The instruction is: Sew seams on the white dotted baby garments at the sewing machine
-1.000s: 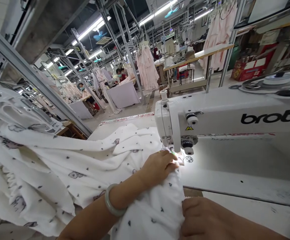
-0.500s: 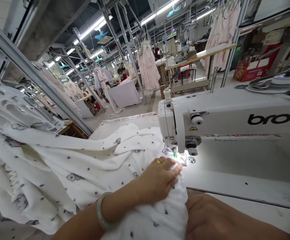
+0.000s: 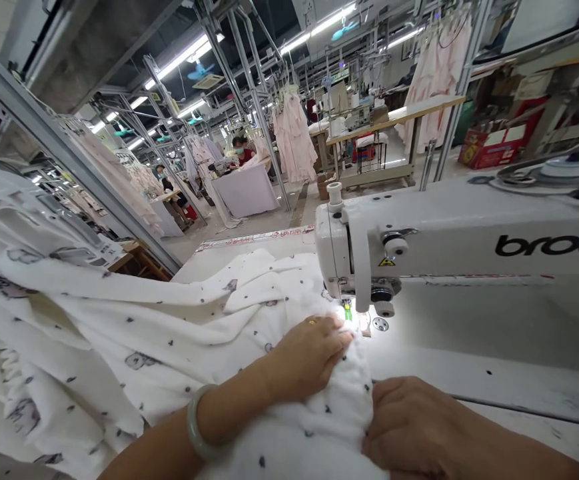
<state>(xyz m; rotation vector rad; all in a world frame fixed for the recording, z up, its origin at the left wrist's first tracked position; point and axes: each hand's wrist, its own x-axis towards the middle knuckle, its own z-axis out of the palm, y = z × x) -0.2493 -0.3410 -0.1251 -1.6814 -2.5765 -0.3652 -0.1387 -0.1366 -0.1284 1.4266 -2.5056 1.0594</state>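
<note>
At the far left, white plastic hangers (image 3: 39, 223) are seen, with white printed fabric (image 3: 142, 313) draped below them and spread in loose folds rightward over the machine table (image 3: 434, 367). Beyond it, pale pink garments (image 3: 294, 137) are hung on rails, and a co-worker (image 3: 242, 153) is seated behind a cloth-draped table (image 3: 246, 190). Nearer, a pale bangle (image 3: 196, 420) is worn on the left wrist. The left hand (image 3: 306, 357) is laid over the fabric, its fingers lightly bent and not closed into a fist, with the fingertips placed just beside the green-marked presser foot (image 3: 348, 311). At this foot, the fabric's right-hand part is brought up under the lit head of the white sewing machine (image 3: 444, 230). At the near right, the right hand (image 3: 409, 423) is curled against the fabric's right edge; its fingertips are hidden, so whether the edge is gripped cannot be told. Sewing is judged to be under way rather than finished, since the fabric is not cleared from the foot and a stretch of edge is left between the foot and the right hand. How much has been stitched cannot be made out, as no finished seam is clearly shown.
</note>
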